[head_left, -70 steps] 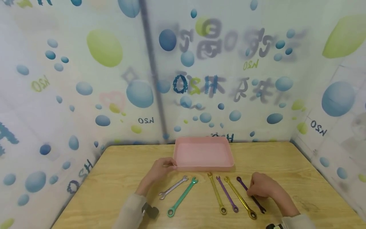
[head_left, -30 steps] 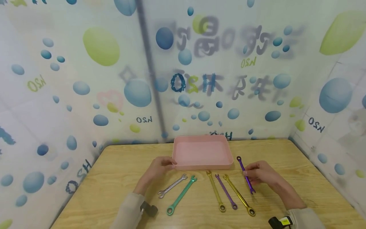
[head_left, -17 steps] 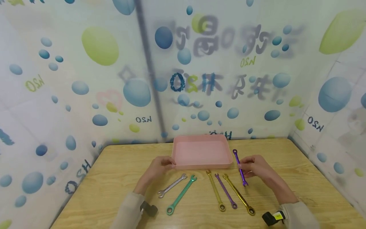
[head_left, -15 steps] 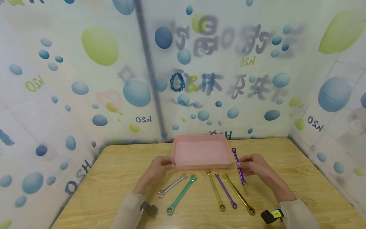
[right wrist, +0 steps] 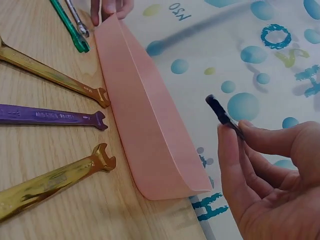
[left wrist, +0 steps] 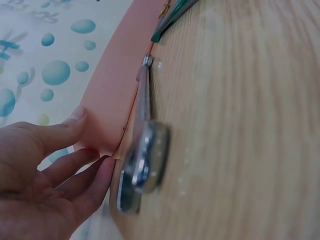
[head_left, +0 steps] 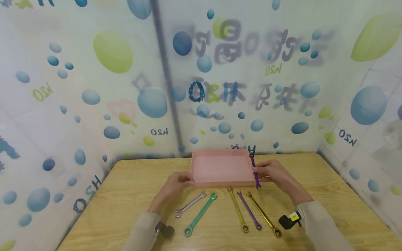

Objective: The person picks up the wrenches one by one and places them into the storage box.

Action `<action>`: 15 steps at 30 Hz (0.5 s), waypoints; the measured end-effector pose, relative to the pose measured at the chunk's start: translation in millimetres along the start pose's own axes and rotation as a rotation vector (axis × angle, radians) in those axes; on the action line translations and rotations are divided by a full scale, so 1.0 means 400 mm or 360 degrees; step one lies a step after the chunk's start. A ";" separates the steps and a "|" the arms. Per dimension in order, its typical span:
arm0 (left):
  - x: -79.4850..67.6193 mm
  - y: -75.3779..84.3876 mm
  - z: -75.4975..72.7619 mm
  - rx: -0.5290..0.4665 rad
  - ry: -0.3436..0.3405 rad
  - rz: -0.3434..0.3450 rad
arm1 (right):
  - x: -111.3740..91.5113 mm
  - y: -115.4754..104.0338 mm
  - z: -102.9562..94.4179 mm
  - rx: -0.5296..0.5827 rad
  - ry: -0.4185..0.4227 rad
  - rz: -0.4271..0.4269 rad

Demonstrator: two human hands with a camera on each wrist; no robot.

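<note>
My right hand (head_left: 273, 173) pinches a dark purple combination wrench (head_left: 255, 170) between thumb and fingers, just over the right end of a pink tray (head_left: 223, 183). In the right wrist view the wrench (right wrist: 220, 111) is seen nearly end-on, off the table. At the tray's front left corner, my left hand (head_left: 176, 184) holds the tray, thumb on its wall and fingers at the corner, as the left wrist view shows. A silver wrench (head_left: 190, 204) and a green wrench (head_left: 200, 215) lie in front of the tray, nearest the left hand.
Right of centre on the wooden table (head_left: 138, 195) lie a gold wrench (head_left: 238, 211), a lighter purple wrench (head_left: 249, 211) and a larger gold wrench (head_left: 263, 215), roughly side by side. A patterned curtain (head_left: 220, 115) rises behind the tray.
My right hand has lifted the dark purple wrench off the table and carried it left and away from me to the tray's right end. The left hand stays at the tray corner.
</note>
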State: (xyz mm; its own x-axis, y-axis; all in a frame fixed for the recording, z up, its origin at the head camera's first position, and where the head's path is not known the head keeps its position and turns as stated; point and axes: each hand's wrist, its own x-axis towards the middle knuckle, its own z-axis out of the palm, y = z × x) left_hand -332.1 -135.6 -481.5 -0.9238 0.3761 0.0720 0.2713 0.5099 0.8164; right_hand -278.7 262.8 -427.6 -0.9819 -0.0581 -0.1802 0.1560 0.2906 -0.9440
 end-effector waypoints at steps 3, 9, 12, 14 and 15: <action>-0.002 0.001 0.001 -0.0005 -0.0004 -0.0007 | 0.019 -0.009 0.007 -0.0018 0.0020 0.0016; -0.008 -0.003 0.002 -0.0021 0.0008 -0.0027 | 0.058 -0.024 0.017 -0.0060 0.0011 0.0047; -0.007 -0.006 0.002 -0.0027 0.0001 -0.0021 | 0.073 -0.033 0.022 -0.0060 0.0017 0.0075; -0.005 -0.006 0.002 -0.0031 -0.0002 -0.0004 | 0.080 -0.040 0.023 -0.0066 0.0025 0.0088; -0.003 -0.006 0.002 -0.0029 -0.0001 0.0001 | 0.083 -0.044 0.024 -0.0071 0.0027 0.0090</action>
State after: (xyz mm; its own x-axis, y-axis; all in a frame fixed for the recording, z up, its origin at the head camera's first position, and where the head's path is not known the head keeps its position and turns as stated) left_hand -331.3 -136.7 -484.0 -0.9233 0.3773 0.0723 0.2672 0.4954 0.8265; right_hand -313.1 246.5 -419.7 -0.9734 -0.0241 -0.2280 0.2070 0.3351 -0.9191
